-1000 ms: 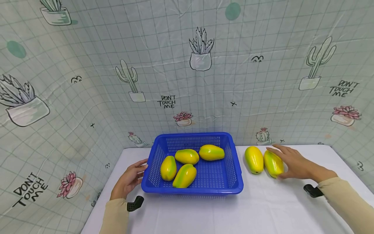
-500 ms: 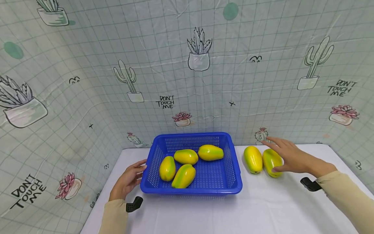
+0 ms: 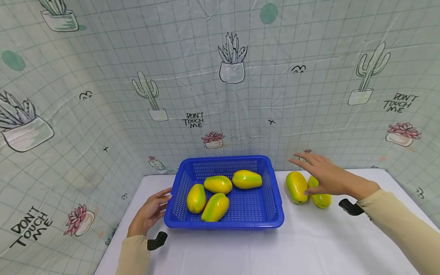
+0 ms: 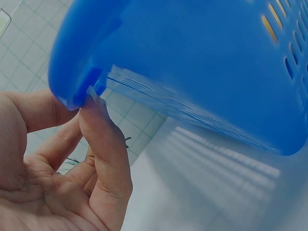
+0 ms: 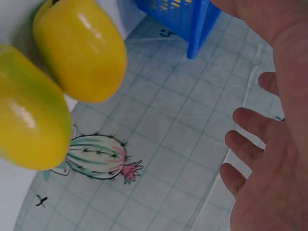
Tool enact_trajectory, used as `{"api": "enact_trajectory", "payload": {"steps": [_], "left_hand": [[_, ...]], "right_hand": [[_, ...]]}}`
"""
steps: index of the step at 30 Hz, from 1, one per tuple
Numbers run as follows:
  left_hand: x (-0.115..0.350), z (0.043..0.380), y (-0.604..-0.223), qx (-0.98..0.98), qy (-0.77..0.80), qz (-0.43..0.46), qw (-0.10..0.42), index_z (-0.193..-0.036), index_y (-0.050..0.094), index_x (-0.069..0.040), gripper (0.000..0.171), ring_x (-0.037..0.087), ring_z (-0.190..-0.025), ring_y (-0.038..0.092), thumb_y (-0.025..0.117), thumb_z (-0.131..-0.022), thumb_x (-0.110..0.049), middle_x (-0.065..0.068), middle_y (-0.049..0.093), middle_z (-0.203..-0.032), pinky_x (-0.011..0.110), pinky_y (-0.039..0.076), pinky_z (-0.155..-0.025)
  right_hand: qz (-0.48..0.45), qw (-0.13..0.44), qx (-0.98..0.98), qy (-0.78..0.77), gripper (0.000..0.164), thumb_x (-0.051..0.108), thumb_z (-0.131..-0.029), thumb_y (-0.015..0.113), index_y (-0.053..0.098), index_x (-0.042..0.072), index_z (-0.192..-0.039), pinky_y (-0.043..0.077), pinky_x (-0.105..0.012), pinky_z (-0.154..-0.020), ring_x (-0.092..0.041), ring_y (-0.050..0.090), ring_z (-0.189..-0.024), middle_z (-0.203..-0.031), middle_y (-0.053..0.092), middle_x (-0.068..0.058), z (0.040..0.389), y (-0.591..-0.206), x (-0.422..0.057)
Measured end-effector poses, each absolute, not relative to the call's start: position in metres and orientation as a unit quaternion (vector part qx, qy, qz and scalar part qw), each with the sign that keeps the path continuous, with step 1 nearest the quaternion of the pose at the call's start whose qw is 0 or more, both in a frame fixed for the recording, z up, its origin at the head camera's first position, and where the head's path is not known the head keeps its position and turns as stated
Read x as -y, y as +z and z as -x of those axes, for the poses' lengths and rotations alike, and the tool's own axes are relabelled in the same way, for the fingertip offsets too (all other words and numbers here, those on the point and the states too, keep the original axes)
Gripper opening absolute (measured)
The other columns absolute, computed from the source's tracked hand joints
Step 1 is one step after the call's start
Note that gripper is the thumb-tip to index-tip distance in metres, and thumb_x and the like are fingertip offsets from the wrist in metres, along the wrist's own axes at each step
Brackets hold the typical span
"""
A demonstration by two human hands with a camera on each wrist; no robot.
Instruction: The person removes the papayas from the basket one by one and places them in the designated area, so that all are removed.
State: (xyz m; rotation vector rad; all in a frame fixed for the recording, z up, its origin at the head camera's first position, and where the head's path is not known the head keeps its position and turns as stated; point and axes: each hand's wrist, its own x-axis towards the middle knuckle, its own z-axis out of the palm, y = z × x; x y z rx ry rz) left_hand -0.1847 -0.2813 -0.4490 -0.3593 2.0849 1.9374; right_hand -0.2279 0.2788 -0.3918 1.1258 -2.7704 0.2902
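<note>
My left hand [image 3: 148,214] is at the left side of a blue plastic basket [image 3: 225,224], its thumb and forefinger pinching the rim, as the left wrist view shows. Several shiny yellow-green papayas lie in the basket, among them one papaya [image 3: 247,179] at the back. To the right of the basket, two more papayas rest on the white cloth: a nearer-to-basket papaya [image 3: 296,187] and an outer papaya [image 3: 322,200]. Above these two hovers my right hand [image 3: 330,177], fingers spread, holding nothing. It partly hides the outer papaya in the head view.
A white cloth [image 3: 220,254] covers the table. Behind it and along the left hangs a grid-patterned curtain [image 3: 261,95] printed with cacti, close to the basket's back edge. Black wrist cameras [image 3: 157,240] sit on both wrists.
My right hand has come off the outer papaya, rising and moving left over the pair. The left hand stays at the basket's rim. The view has shifted slightly.
</note>
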Motion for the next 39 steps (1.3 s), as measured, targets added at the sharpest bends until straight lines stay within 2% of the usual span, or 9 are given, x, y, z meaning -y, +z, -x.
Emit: {"api": "enact_trajectory", "payload": {"steps": [5, 14, 20, 39], "left_hand": [[0.281, 0.184, -0.449, -0.72, 0.668, 0.131, 0.136, -0.163, 0.035, 0.0, 0.057, 0.015, -0.1, 0.064, 0.052, -0.11, -0.016, 0.001, 0.067, -0.114, 0.025, 0.058, -0.082], [0.282, 0.184, -0.449, -0.72, 0.666, 0.136, 0.14, -0.163, 0.035, -0.001, 0.058, 0.016, -0.102, 0.064, 0.053, -0.11, -0.017, 0.003, 0.067, -0.119, 0.027, 0.058, -0.084], [0.281, 0.184, -0.449, -0.719, 0.668, 0.132, 0.139, -0.163, 0.035, -0.001, 0.057, 0.016, -0.101, 0.064, 0.052, -0.11, -0.016, 0.002, 0.067, -0.116, 0.026, 0.058, -0.083], [0.28, 0.184, -0.448, -0.714, 0.673, 0.129, 0.142, -0.163, 0.034, 0.001, 0.057, 0.014, -0.097, 0.066, 0.051, -0.11, -0.015, 0.0, 0.068, -0.111, 0.025, 0.059, -0.081]], "right_hand": [[-0.388, 0.063, 0.915, 0.086, 0.102, 0.029, -0.078, 0.096, 0.037, 0.01, -0.16, 0.031, -0.076, -0.113, -0.05, 0.041, -0.143, -0.162, 0.037, -0.024, 0.232, -0.384, -0.264], [-0.411, 0.064, 0.907, 0.06, 0.099, 0.028, -0.081, 0.094, 0.037, 0.01, -0.161, 0.037, -0.074, -0.111, -0.048, 0.042, -0.143, -0.162, 0.039, -0.023, 0.236, -0.374, -0.24], [-0.427, 0.058, 0.901, 0.037, 0.096, 0.029, -0.084, 0.092, 0.037, 0.012, -0.161, 0.037, -0.071, -0.113, -0.046, 0.042, -0.145, -0.163, 0.039, -0.022, 0.239, -0.37, -0.225], [-0.471, 0.052, 0.88, -0.024, 0.095, 0.036, -0.084, 0.091, 0.041, 0.01, -0.161, 0.037, -0.064, -0.119, -0.044, 0.044, -0.145, -0.162, 0.041, -0.022, 0.254, -0.368, -0.179]]}}
